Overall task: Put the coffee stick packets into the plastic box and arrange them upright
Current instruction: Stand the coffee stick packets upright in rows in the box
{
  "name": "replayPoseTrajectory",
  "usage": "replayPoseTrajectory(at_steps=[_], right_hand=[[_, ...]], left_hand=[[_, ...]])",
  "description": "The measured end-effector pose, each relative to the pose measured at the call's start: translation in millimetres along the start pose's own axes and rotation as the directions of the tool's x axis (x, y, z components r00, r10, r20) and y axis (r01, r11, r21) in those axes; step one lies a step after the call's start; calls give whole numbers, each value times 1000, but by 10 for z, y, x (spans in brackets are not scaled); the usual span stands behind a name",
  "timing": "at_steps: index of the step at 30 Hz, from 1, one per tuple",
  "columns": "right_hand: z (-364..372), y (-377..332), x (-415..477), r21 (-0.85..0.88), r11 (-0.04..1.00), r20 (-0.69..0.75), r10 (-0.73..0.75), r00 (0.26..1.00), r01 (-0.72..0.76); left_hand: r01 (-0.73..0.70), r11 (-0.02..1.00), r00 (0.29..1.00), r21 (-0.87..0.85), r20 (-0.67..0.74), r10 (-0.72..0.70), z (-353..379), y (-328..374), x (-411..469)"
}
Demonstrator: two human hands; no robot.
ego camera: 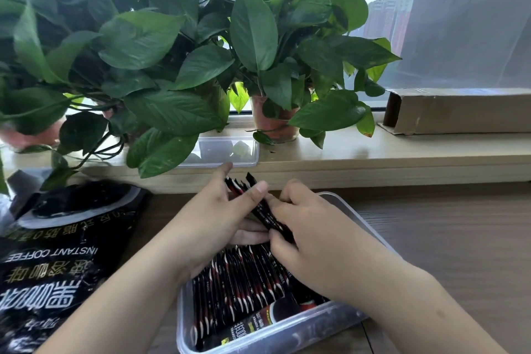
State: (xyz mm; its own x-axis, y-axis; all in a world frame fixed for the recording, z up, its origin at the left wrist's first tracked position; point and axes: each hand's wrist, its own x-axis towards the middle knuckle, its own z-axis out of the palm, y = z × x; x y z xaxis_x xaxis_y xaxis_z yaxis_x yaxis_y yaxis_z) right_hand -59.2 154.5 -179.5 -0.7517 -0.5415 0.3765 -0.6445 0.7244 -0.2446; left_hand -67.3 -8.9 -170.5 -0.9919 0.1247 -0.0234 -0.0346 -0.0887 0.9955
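Packets (264, 214) are pinched by the left hand (212, 218), the right hand (310, 241) curling round them; slack grip (slick wrappers) could spill them flat into the box (258, 338).

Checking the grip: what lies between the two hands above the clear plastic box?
A fanned bundle of black-and-red coffee stick packets, held by the left hand and the right hand over the clear plastic box, as the head view shows.
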Motion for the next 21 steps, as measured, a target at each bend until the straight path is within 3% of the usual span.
replayPoseTrajectory(at_steps=[5,11,17,21], right_hand=[[-71,51,9,131,990,-15,-51,999,53],[-48,70,-1,202,977,-28,-69,997,73],[-90,145,-57,342,939,-21,-28,999,34],[-86,185,-52,253,960,-141,-87,986,121]], left_hand=[[-33,999,999,42,-33,35,-44,22,12],[-16,994,999,106,50,11,-35,-1,1],[0,1000,1000,-3,-27,0,-40,22,19],[-3,1000,1000,7,-21,3,-11,33,-1]])
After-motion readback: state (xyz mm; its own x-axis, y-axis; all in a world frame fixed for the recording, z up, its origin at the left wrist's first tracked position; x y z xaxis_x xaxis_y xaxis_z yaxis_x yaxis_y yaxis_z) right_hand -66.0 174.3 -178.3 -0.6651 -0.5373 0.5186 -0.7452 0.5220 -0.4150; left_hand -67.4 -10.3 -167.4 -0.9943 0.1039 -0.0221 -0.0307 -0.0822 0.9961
